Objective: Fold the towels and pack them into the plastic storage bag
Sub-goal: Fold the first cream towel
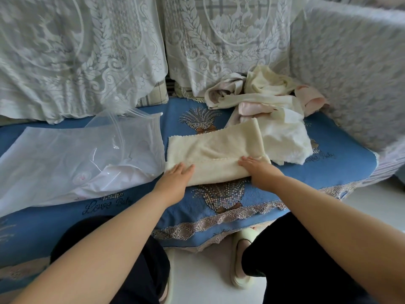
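A cream towel [214, 150] lies partly folded on the blue sofa seat [341, 167]. My left hand [175, 178] presses flat on its near left corner, fingers straight. My right hand [260, 170] rests flat on its near right edge. To the left lies the clear plastic storage bag [76, 154], its mouth towards the towel, with a white and pink towel [105, 178] inside. Behind the cream towel sits a loose heap of cream, white and pink towels [269, 102].
Lace covers [87, 51] hang over the sofa back. A grey fluffy cover [350, 73] drapes the right armrest. The seat's lace front edge [219, 224] runs just above my knees, and my slippered foot [241, 260] stands on the white floor.
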`<state>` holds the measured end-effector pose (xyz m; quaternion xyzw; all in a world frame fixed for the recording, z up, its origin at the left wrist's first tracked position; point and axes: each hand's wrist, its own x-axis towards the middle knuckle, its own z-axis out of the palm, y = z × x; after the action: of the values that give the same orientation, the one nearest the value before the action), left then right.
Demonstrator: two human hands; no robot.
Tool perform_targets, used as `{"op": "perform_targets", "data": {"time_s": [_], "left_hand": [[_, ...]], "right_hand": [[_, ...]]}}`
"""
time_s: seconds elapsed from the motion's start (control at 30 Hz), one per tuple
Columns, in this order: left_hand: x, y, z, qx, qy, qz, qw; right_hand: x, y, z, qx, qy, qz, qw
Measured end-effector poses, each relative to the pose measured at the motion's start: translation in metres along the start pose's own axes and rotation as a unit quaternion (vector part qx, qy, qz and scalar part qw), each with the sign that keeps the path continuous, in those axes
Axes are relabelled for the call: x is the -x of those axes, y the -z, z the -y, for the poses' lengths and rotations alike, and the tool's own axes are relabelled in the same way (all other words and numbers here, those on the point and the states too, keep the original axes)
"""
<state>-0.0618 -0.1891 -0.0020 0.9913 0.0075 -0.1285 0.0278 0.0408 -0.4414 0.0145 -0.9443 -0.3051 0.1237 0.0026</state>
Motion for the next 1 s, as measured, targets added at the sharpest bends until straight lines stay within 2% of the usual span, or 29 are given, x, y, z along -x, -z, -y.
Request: {"op": "perform_targets", "data": {"time_s": [0.07,0.13,0.23,0.3,0.33,0.4,0.43,0.47,0.53,0.67,0.77,0.87,0.9,0.93,0.97,1.0], "left_hand": [[0.006,0.014,-0.006,0.013,0.004,0.050,0.999],[0.011,0.031,-0.004,0.042,0.001,0.109,0.993],[0.018,0.048,0.010,0.149,0.013,0.186,0.971],[0.014,0.052,0.022,0.272,0.063,0.144,0.950],[0.009,0.052,0.027,0.353,0.092,0.088,0.927],[-0.005,0.049,0.035,0.509,0.132,-0.025,0.850],[-0.011,0.046,0.037,0.551,0.147,-0.065,0.819],[-0.017,0.044,0.037,0.560,0.157,-0.093,0.808],[-0.026,0.039,0.030,0.509,0.181,-0.126,0.832],[-0.036,0.025,0.016,0.326,0.238,-0.112,0.908],[-0.039,0.018,0.008,0.240,0.261,-0.106,0.929],[-0.036,0.018,0.006,0.127,0.272,-0.105,0.948],[-0.037,0.016,0.006,0.059,0.256,-0.142,0.954],[-0.039,0.015,0.004,-0.012,0.214,-0.204,0.955],[-0.042,0.015,-0.003,-0.061,0.150,-0.266,0.950],[-0.044,0.015,-0.014,-0.074,0.071,-0.313,0.944]], "right_hand": [[0.007,0.017,0.002,-0.005,-0.016,0.049,0.999],[0.014,0.029,-0.001,0.001,-0.006,0.130,0.992],[0.022,0.042,-0.024,-0.050,-0.016,0.212,0.976],[0.022,0.043,-0.049,-0.219,-0.062,0.187,0.956],[0.021,0.043,-0.060,-0.330,-0.088,0.155,0.927],[0.016,0.041,-0.078,-0.517,-0.128,0.094,0.841],[0.013,0.039,-0.082,-0.567,-0.141,0.065,0.809],[0.010,0.036,-0.083,-0.587,-0.149,0.040,0.795],[0.002,0.029,-0.080,-0.569,-0.160,-0.006,0.806],[-0.020,0.023,-0.070,-0.421,-0.192,-0.083,0.882],[-0.037,0.013,-0.064,-0.334,-0.210,-0.085,0.915],[-0.042,0.010,-0.055,-0.271,-0.288,-0.080,0.915],[-0.040,0.011,-0.049,-0.204,-0.301,-0.098,0.926],[-0.038,0.013,-0.040,-0.117,-0.278,-0.142,0.943],[-0.036,0.012,-0.028,-0.046,-0.217,-0.205,0.953],[-0.034,0.008,-0.011,-0.025,-0.133,-0.267,0.954]]}}
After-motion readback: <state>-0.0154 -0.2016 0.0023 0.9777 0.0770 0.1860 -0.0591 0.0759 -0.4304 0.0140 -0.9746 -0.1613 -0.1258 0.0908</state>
